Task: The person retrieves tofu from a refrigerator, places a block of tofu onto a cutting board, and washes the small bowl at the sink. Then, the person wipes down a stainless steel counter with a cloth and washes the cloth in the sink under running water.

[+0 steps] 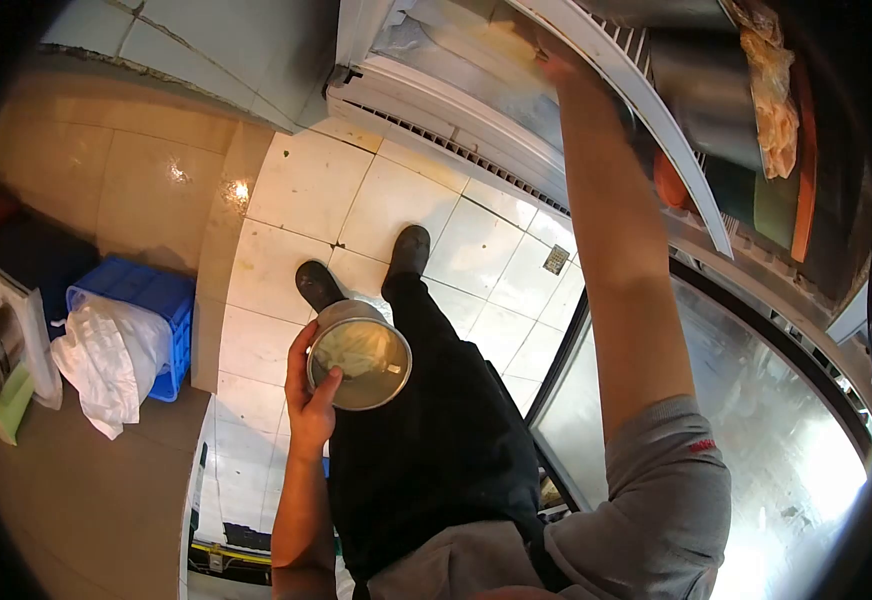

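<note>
My left hand (308, 395) grips a round metal bowl (344, 314) in front of my legs, thumb over the rim and fingers round the outside. Pale, soft-looking pieces (361, 350) lie in the bowl, apparently in some liquid; their kind is unclear. My right arm stretches forward into the lower part of an open refrigerator (426, 110). Deep inside it, my right hand (556, 62) is dim and blurred, with its fingers mostly hidden. Near that hand are whitish, frosty-looking contents (456, 45) that I cannot make out.
A curved white shelf edge (646, 95) arches above my right forearm. Metal containers and a plastic bag (771, 100) sit on the shelf. The glass door (756, 400) stands open at my right. A blue crate (184, 335) with a white bag (116, 350) is at the left.
</note>
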The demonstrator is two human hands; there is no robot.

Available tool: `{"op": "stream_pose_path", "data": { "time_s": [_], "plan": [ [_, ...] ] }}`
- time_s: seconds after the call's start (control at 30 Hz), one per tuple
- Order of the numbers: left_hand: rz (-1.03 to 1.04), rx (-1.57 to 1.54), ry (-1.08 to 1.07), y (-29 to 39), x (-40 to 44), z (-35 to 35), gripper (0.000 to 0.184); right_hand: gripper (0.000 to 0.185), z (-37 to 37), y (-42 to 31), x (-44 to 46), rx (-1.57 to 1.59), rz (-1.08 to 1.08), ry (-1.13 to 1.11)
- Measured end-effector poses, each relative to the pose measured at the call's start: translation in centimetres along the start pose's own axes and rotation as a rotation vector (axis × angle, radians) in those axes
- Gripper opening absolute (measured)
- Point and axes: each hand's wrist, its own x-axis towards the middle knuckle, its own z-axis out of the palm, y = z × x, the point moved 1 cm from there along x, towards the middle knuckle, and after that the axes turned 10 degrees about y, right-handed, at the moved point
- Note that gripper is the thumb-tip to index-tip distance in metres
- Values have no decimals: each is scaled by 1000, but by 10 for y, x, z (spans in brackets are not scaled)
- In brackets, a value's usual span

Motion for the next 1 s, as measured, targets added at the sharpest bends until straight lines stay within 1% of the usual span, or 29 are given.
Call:
{"op": "stream_pose_path", "data": {
  "time_s": [0.23, 0.43, 0.63, 0.7, 0.83, 0.9, 0.97, 1.0],
  "plan": [
    [6, 23, 30, 4, -10, 3, 61, 52, 9, 3, -2, 110, 90, -15],
    [9, 41, 39, 1, -13, 0, 60, 51, 8, 9, -3, 254, 217, -66],
    [30, 30, -5, -8, -4, 5, 54, 50, -16, 18, -12, 449, 427, -102],
    [56, -2, -44, -11, 5, 8, 51, 49, -30, 22, -18, 518, 521, -129],
    [95, -4, -45, -17, 30, 19, 50, 49, -58, 33, -21, 590, 647, -190],
    [87, 3, -51, -16, 41, 27, 48, 49, -71, 56, -21, 603, 660, -210],
    [132, 13, -58, -10, 53, 39, 47, 40, -92, 83, -3, 38, 236, -379],
    [168, 6, -71, -8, 62, 48, 46, 32, -77, 5, -36, 321, 763, -263]
  ]
}}
